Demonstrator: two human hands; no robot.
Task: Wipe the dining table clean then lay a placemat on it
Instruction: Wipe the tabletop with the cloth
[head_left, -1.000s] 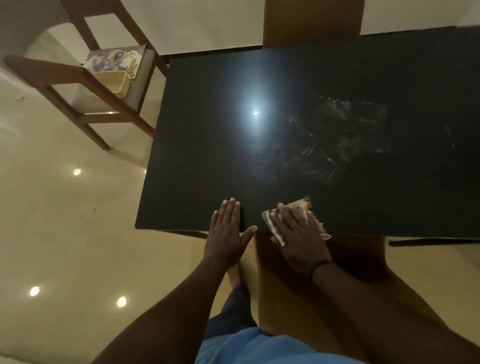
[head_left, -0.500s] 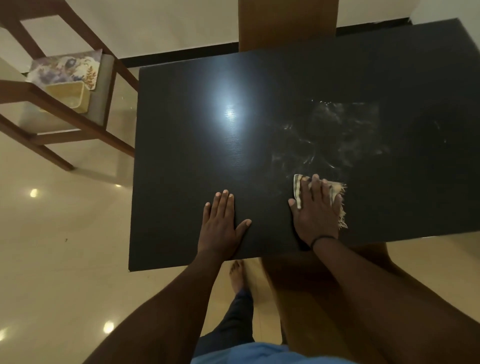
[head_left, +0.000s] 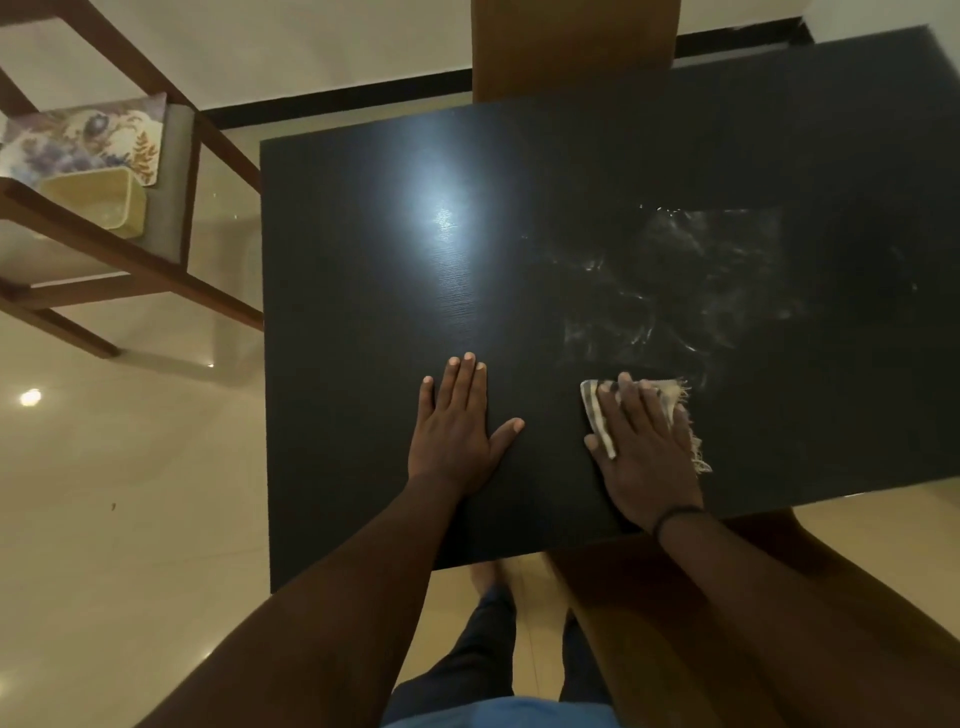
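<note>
Near the table's (head_left: 363, 312) front edge, the left hand (head_left: 457, 431) is laid flat, fingers straight; the right hand (head_left: 644, 447) is pressed flat on the cloth (head_left: 597, 410). Beyond it, white smears (head_left: 675, 286) are left unwiped. Placemat (head_left: 83, 140) is not yet laid, seen on the chair (head_left: 176, 218) off the far-left corner. Cloth is moved slightly back toward the front edge versus half a second ago.

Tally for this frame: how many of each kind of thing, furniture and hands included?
Hands: 2, left hand, right hand
Cloth: 1
Dining table: 1
Chairs: 2
Floral placemat: 1
Yellow container: 1
Total: 8
</note>
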